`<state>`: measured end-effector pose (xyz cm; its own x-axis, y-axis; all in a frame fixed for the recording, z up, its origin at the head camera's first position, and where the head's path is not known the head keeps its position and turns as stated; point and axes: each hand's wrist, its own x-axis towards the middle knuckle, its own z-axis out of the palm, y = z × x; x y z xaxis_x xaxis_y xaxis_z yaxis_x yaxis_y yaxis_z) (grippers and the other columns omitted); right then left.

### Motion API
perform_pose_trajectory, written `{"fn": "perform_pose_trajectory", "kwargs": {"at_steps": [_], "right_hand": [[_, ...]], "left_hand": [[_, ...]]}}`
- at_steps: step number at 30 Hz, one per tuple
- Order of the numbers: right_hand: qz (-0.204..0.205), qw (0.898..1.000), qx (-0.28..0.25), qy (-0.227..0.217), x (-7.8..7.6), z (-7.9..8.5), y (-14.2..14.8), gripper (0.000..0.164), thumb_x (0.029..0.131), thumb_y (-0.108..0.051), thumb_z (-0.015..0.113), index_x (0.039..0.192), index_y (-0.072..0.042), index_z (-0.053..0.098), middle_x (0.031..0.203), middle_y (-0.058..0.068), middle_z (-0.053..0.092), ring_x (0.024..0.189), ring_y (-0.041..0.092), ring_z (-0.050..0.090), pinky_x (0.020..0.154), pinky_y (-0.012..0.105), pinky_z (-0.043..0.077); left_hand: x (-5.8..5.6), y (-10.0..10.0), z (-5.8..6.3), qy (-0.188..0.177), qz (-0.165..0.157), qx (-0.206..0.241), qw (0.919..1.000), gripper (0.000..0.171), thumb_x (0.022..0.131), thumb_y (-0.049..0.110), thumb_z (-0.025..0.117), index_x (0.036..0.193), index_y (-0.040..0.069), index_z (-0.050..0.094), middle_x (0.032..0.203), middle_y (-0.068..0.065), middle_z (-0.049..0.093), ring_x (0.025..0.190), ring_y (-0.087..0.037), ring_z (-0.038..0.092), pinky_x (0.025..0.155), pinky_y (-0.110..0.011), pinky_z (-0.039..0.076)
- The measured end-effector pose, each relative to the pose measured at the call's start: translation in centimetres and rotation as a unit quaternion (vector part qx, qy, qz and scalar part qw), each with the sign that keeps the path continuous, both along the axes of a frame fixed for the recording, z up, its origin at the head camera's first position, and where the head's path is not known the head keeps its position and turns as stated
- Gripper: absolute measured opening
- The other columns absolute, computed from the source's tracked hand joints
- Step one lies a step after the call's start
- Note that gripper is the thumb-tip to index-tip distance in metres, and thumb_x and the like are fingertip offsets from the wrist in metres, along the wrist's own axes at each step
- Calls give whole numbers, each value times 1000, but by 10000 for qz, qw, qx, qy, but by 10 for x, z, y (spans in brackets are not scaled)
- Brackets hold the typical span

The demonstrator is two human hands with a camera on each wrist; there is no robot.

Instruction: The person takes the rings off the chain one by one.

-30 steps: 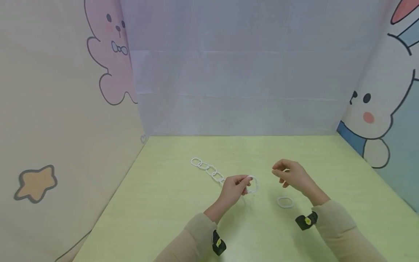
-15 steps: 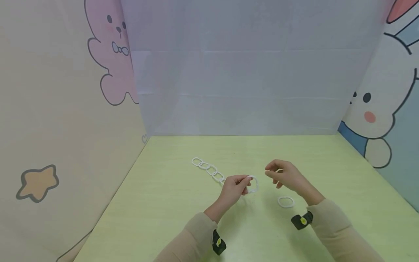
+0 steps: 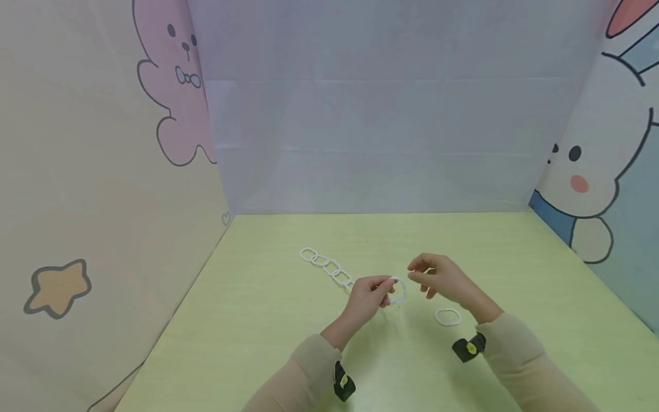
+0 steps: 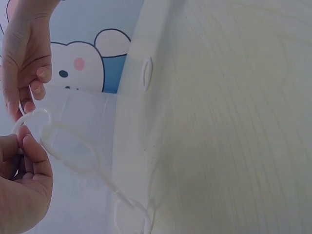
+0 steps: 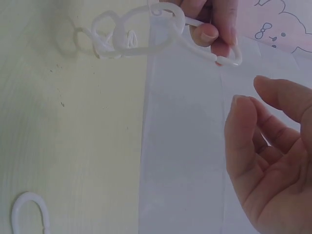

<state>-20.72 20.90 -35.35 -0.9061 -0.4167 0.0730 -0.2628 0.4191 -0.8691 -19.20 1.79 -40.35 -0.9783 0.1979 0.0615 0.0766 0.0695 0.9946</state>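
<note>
My left hand pinches a white plastic chain link between thumb and fingers, raised above the table. Further linked ovals hang from it in the left wrist view. The rest of the white chain stretches away to the back left on the table, partly hidden behind that hand. In the right wrist view, a small split shows in the held link. My right hand is just right of this link, fingers bent and thumb apart from them, holding nothing. Below it, a single loose link lies on the table.
The pale green tabletop meets a plain light curtain at the back. Side panels carry cartoon drawings, including a rabbit at right. Both wrists wear dark camera mounts, such as the one on the left.
My right hand has moved left, closer to the held link, with its fingers still empty. The left hand and the chain have stayed in place.
</note>
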Motion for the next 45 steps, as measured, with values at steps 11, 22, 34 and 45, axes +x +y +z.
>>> {"fn": "perform_pose_trajectory", "kwargs": {"at_steps": [11, 22, 34, 45], "right_hand": [[305, 9995, -36, -108, 1, -4, -9, 20, 90, -14, 61, 101, 2, 57, 89, 15, 57, 66, 31, 57, 53, 35, 52], [453, 9990, 23, -54, 1, -6, -14, 18, 89, -14, 62, 97, 1, 58, 81, 9, 58, 61, 24, 55, 52, 34, 52], [573, 9983, -85, -99, 2, -5, -17, 14, 89, -10, 61, 96, 2, 58, 76, 7, 57, 57, 18, 54, 51, 34, 51], [469, 9989, -51, -67, 1, -4, -18, 16, 90, -8, 60, 99, 5, 59, 75, 6, 58, 57, 20, 54, 51, 34, 51]], "left_hand": [[1, 0, -1, 23, -130, -11, 9999, 23, 92, 17, 58, 95, -4, 68, 69, -2, 58, 54, -7, 47, 52, -19, 42], [4, 1, 2, 21, -176, -201, 9996, 26, 93, 19, 56, 97, -3, 69, 79, -16, 62, 54, -6, 48, 52, -19, 43], [5, 2, 2, -44, -245, -278, 9993, 25, 93, 20, 56, 101, 0, 69, 83, -15, 64, 54, -6, 48, 52, -19, 42], [4, -2, 3, -125, -344, -359, 9987, 26, 93, 23, 57, 104, 3, 69, 80, -1, 64, 56, -7, 48, 55, -21, 43]]}}
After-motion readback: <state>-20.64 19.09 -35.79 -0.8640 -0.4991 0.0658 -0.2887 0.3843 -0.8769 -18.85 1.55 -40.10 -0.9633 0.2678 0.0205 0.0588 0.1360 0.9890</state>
